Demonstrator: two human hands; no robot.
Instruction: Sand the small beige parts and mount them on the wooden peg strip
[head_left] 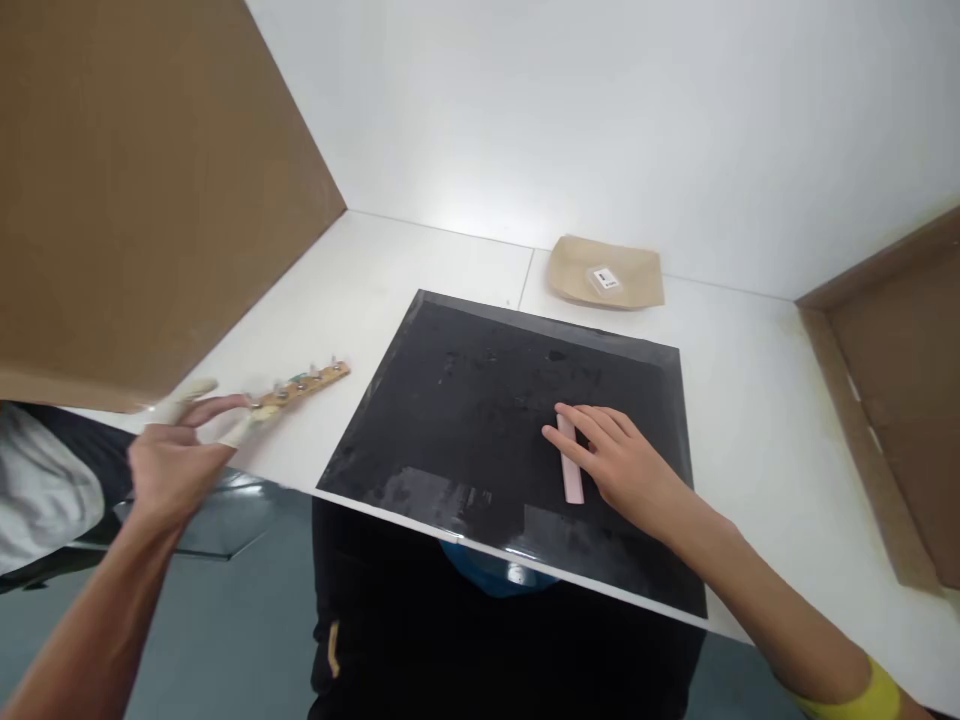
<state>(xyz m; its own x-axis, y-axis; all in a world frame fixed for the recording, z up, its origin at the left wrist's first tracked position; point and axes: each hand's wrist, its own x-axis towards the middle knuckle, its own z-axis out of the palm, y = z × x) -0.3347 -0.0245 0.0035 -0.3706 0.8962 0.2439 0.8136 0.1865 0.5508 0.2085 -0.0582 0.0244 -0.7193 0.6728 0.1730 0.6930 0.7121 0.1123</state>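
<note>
My left hand point(180, 460) reaches to the left side of the white table, with pale covers on some fingertips. Its thumb and forefinger pinch the near end of a narrow wooden strip point(319, 379) that bears several small shiny pieces in a row. Motion blurs the fingertips there. On the black mat point(465, 400) lies a flat pale pink bar point(573, 482). My right hand point(607, 455) rests palm down across the bar's upper part, fingers stretched out and touching it. The palm hides part of its right edge.
A shallow brown cardboard tray point(562, 285) stands behind the mat, with a small clear box point(604, 281) bearing a white label inside. Brown panels point(150, 200) rise on the left and right. A person's light clothing point(45, 490) shows at the far left.
</note>
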